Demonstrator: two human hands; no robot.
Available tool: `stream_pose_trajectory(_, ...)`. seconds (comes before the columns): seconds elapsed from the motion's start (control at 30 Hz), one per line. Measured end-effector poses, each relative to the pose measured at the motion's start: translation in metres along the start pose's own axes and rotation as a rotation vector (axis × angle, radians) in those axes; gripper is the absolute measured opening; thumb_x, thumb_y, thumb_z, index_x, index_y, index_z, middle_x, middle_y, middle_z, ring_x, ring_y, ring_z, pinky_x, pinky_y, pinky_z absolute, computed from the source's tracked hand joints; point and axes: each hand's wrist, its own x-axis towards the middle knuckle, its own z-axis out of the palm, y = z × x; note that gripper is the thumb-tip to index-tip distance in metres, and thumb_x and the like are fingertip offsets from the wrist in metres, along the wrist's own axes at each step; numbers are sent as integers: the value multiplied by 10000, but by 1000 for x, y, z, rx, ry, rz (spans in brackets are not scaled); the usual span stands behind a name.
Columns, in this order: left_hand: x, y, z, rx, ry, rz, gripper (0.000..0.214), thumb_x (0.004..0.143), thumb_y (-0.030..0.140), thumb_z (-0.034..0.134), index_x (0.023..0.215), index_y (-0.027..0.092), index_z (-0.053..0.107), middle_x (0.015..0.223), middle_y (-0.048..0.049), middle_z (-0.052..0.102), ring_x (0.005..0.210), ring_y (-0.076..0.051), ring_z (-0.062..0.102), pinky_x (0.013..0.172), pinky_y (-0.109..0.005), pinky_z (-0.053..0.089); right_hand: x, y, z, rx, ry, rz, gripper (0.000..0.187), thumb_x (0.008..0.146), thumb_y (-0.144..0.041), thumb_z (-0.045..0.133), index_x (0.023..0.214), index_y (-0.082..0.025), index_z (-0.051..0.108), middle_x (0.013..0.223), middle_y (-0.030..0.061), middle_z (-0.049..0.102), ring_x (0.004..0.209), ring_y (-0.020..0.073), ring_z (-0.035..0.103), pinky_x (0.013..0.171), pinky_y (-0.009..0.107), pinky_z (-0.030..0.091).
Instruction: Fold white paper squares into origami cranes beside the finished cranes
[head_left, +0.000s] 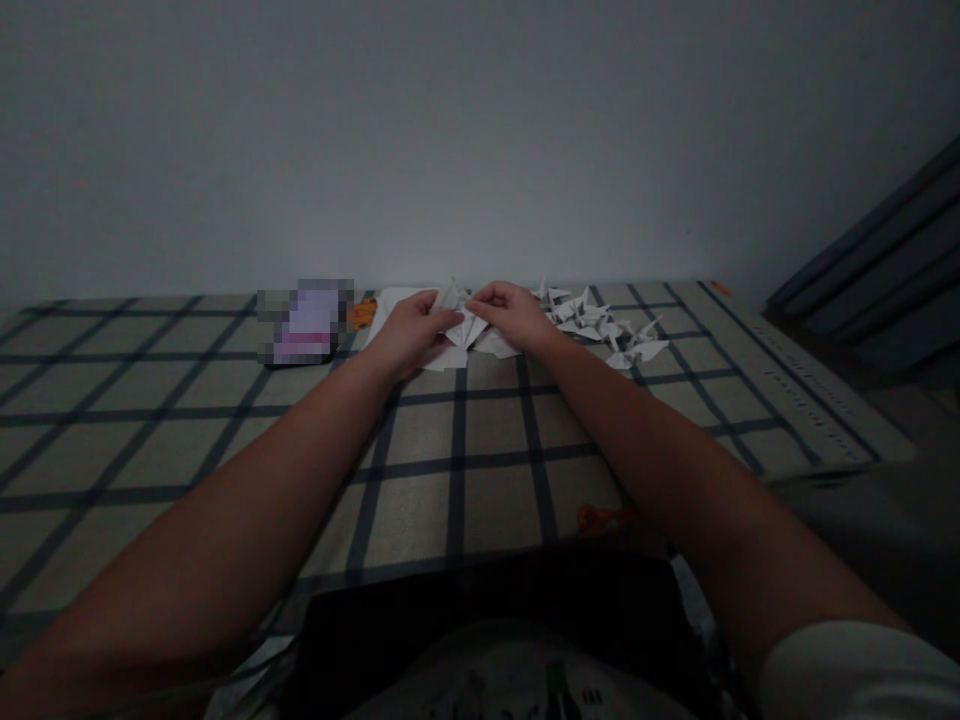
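Between my two hands is a piece of folded white paper (466, 332) with creased, pointed flaps. My left hand (411, 330) pinches its left side, thumb on top. The fingers of my right hand (513, 312) are closed on its right flap. Under and behind my left hand lie white paper sheets (390, 302). Just right of my right hand sits a group of several folded white paper cranes (592, 318), some with their pointed necks and tails standing up.
A checked cloth (491, 420) covers the table. At the left stands a blurred-out purple device (309, 325), with an orange object (364, 314) beside it. Another orange item (600, 518) lies near the front edge. Behind rises a plain wall (465, 140); a dark curtain (892, 260) hangs right.
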Motion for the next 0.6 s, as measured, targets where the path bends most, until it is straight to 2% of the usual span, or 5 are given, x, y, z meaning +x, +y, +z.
stream_pose_trajectory(0.2, -1, 1, 2, -95, -20, -14, 318, 638, 213, 787, 926, 150, 668, 810, -22, 688, 671, -139, 644, 631, -256, 513, 4, 5, 1, -39, -14, -79, 128, 832, -238, 667, 798, -171, 563, 798, 2, 630, 744, 121, 582, 739, 266, 473)
stream_pose_trajectory(0.4, -2, 2, 4, -168, -50, -33, 320, 635, 200, 815, 920, 144, 680, 842, -40, 702, 703, -142, 654, 685, -277, 531, 3, 5, 1, -90, -18, -111, 119, 839, -230, 669, 819, -172, 567, 822, 10, 646, 768, 127, 601, 742, 263, 484)
stream_pose_trajectory(0.47, -2, 1, 4, -177, -45, -27, 339, 611, 186, 834, 912, 146, 682, 835, -37, 702, 703, -143, 655, 690, -280, 530, 2, 3, 3, -48, -12, -90, 117, 845, -227, 676, 857, -175, 572, 806, -1, 640, 750, 120, 605, 726, 251, 490)
stream_pose_trajectory(0.6, 1, 1, 3, -154, 37, 34, 351, 602, 223, 846, 904, 145, 685, 829, -41, 703, 704, -154, 655, 675, -286, 522, -1, -1, 6, 109, -33, 60, 135, 902, -222, 637, 1010, -185, 566, 694, -44, 606, 593, 92, 573, 598, 210, 476)
